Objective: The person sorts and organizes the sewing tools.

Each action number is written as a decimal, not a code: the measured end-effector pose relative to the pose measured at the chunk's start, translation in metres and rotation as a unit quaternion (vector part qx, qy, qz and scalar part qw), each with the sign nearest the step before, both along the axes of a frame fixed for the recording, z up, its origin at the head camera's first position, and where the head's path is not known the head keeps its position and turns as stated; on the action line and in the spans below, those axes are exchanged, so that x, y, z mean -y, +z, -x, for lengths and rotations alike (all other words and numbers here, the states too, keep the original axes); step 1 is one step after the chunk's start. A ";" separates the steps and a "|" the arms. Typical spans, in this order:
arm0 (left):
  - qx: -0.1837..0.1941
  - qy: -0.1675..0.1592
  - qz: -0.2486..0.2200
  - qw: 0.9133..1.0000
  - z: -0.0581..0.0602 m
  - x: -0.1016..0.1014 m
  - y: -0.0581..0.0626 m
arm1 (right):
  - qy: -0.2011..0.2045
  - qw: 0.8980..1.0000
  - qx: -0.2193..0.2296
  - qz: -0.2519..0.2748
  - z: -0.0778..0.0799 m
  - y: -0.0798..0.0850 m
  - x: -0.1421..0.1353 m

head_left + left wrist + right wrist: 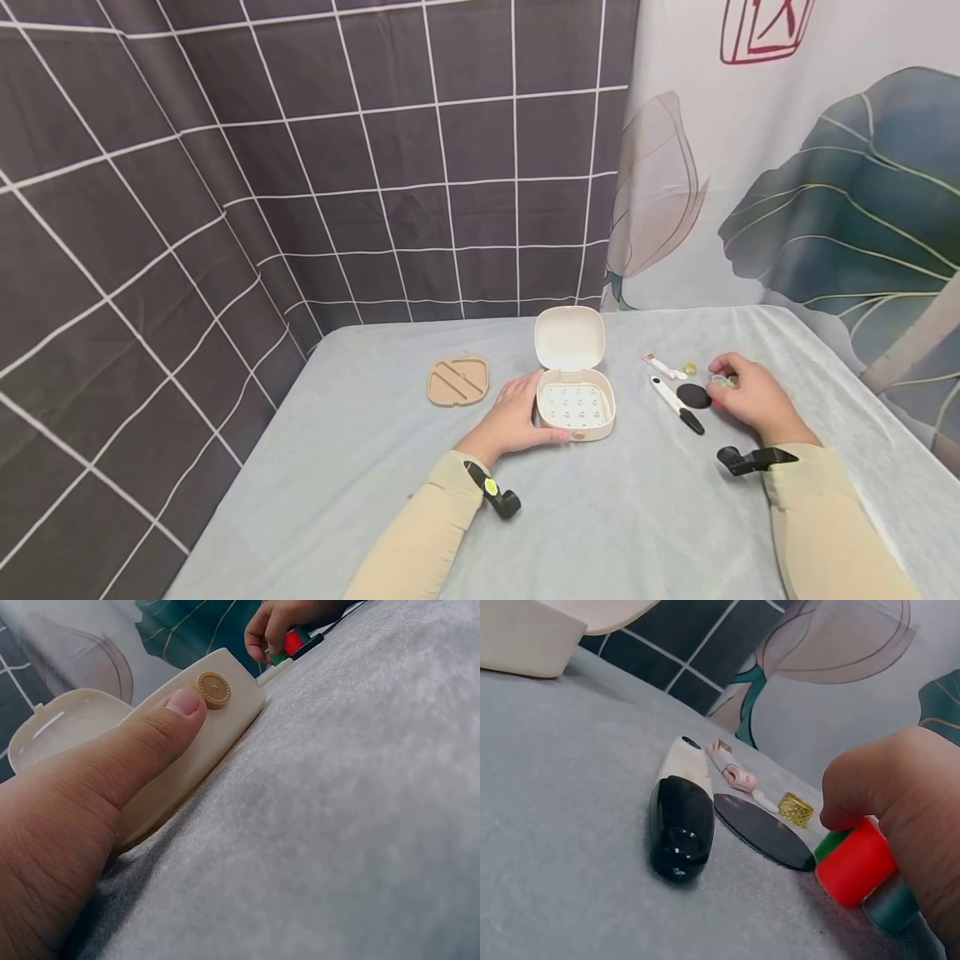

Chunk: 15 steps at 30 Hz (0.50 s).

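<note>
A cream sewing box stands with its lid raised; rows of small pegs line the white plate inside. My left hand grips its left side, the thumb laid along the front beside a tan button-shaped clasp. At the right, the fingers of my right hand curl down over several thread spools. A red spool and a green spool show under the fingers, and a dark teal spool lies partly hidden by the hand. Left of them is a flat black disc.
Between box and disc lies a white tool with a black cap. Behind it are a small pink-and-white item and a gold thimble. A tan divided tray lies left of the box on the grey cloth.
</note>
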State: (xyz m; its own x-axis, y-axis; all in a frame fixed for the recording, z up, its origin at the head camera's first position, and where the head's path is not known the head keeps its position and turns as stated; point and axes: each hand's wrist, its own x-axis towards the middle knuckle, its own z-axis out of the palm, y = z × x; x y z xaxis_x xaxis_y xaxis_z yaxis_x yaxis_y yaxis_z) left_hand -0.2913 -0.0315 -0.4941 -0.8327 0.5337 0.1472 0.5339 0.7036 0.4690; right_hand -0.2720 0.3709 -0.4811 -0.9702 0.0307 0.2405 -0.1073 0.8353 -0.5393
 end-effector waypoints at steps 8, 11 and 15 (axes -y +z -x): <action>-0.006 0.002 0.008 1.000 0.002 0.001 -0.002 | 0.009 0.999 -0.028 -0.023 0.002 -0.003 0.001; -0.006 0.002 0.008 1.000 0.002 0.000 -0.002 | 0.005 0.999 -0.027 -0.030 0.003 -0.005 0.001; -0.002 0.002 0.007 1.000 0.001 0.000 -0.002 | 0.000 0.999 -0.025 -0.027 0.003 -0.007 0.001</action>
